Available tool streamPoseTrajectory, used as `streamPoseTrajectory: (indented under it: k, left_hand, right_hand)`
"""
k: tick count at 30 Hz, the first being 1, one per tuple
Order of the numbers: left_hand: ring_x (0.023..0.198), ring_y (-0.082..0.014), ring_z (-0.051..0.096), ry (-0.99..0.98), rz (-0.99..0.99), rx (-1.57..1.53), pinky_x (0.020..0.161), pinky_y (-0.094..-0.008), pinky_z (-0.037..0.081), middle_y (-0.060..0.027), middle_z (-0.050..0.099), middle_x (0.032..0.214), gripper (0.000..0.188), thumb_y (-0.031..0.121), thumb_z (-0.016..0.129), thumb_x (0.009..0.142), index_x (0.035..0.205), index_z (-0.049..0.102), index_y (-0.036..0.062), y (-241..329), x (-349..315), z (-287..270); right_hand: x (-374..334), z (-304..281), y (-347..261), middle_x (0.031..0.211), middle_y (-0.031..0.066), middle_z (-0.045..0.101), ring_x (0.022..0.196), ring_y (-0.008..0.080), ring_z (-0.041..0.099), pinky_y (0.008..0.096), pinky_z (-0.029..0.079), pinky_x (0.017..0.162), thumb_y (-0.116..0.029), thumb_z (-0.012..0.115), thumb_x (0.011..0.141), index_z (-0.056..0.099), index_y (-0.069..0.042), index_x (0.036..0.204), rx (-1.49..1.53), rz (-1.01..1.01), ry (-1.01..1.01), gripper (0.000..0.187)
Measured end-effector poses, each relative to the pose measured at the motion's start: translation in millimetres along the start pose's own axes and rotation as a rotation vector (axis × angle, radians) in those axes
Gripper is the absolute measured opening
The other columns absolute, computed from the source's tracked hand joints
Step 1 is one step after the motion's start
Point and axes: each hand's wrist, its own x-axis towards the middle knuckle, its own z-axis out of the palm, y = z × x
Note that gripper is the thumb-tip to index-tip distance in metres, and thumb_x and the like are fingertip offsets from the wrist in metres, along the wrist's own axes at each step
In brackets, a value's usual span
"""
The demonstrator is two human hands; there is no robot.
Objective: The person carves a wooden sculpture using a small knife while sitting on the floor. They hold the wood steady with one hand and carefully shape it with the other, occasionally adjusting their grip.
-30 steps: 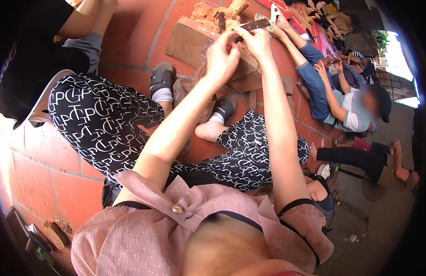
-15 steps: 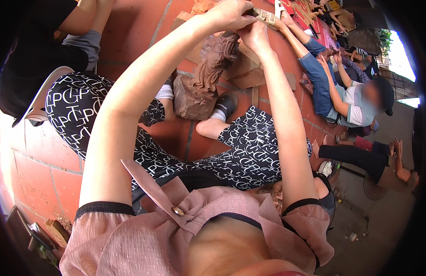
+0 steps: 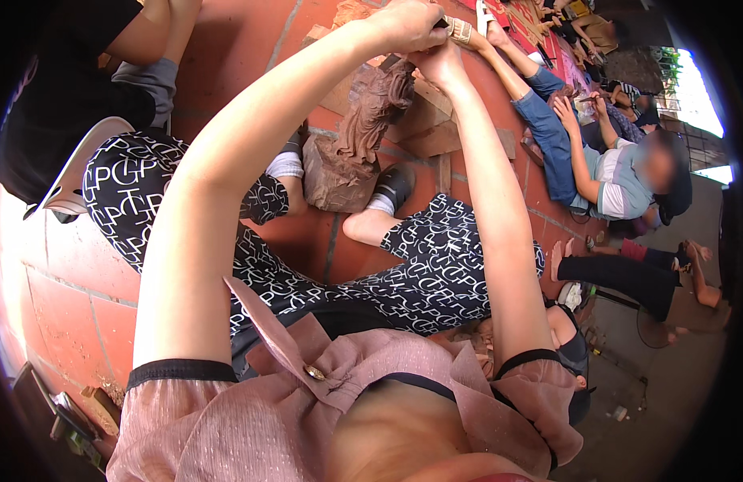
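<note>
A brown carved figure [image 3: 374, 112] leans up from its rough block base [image 3: 339, 173] between my feet. Above its top, my left hand [image 3: 407, 26] is closed, its fingers curled around something dark and small that I cannot make out. My right hand [image 3: 439, 64] is just below, beside the figure's upper end, and meets the left hand. Its fingers are bent and partly hidden, so what they grip does not show. Whether either hand touches the carving cannot be told.
Wooden boards and offcuts [image 3: 431, 138] lie around the figure on red floor tiles [image 3: 106, 321]. A person in a dark cap [image 3: 636, 177] sits at the right, legs stretched toward my hands. Another person [image 3: 74, 96] is close on the left. More people sit at the upper right.
Both hands stay together above the carving, with only a slight shift. The seated person at the right has moved head and arms a little. The carving has not moved.
</note>
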Motion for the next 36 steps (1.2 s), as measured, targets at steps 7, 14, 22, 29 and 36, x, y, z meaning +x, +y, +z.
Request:
streamPoseTrajectory:
  k: [7, 14, 22, 29, 36]
  left_hand:
    - [0.082, -0.0393, 0.060, 0.078, 0.030, 0.042, 0.075, -0.0455, 0.048, -0.0243, 0.053, 0.103, 0.025, 0.020, 0.056, 0.079, 0.087, 0.059, -0.0035, -8, 3, 10]
    - [0.080, -0.0423, 0.060, 0.029, -0.181, -0.132, 0.072, -0.0478, 0.048, -0.0265, 0.059, 0.089, 0.034, 0.018, 0.058, 0.080, 0.107, 0.044, 0.0016, 17, -5, 2]
    - [0.080, -0.0438, 0.060, 0.040, -0.075, -0.108, 0.069, -0.0486, 0.047, -0.0259, 0.061, 0.084, 0.039, 0.015, 0.059, 0.080, 0.111, 0.038, 0.0049, 2, -5, 1]
    - [0.080, -0.0430, 0.060, 0.024, -0.125, -0.105, 0.071, -0.0488, 0.047, -0.0251, 0.061, 0.084, 0.040, 0.015, 0.059, 0.079, 0.112, 0.039, 0.0052, 1, 2, 1]
    - [0.081, -0.0425, 0.060, 0.042, -0.098, -0.010, 0.071, -0.0491, 0.047, -0.0251, 0.061, 0.084, 0.039, 0.020, 0.058, 0.080, 0.111, 0.041, 0.0048, -2, 3, 8]
  right_hand:
    - [2, 1, -1, 0.088, 0.0103, 0.068, 0.087, 0.0226, 0.064, 0.0352, 0.051, 0.075, -0.025, 0.084, 0.061, 0.061, -0.004, 0.098, -0.096, -0.003, -0.015, 0.049]
    - [-3, -1, 1, 0.090, 0.0101, 0.067, 0.087, 0.0225, 0.064, 0.0344, 0.051, 0.075, -0.021, 0.084, 0.061, 0.060, -0.003, 0.098, -0.078, -0.051, 0.007, 0.048]
    - [-10, 8, -4, 0.080, 0.0078, 0.069, 0.086, 0.0217, 0.066, 0.0347, 0.050, 0.079, -0.026, 0.077, 0.069, 0.067, -0.008, 0.087, 0.023, 0.096, 0.041, 0.028]
    - [-10, 9, -5, 0.081, 0.0050, 0.069, 0.080, 0.0186, 0.066, 0.0313, 0.050, 0.075, -0.018, 0.079, 0.067, 0.066, -0.007, 0.084, 0.125, 0.110, 0.013, 0.024]
    - [-6, 15, 8, 0.080, 0.0063, 0.069, 0.081, 0.0181, 0.066, 0.0302, 0.050, 0.075, -0.017, 0.078, 0.068, 0.068, -0.008, 0.084, 0.218, 0.128, 0.072, 0.020]
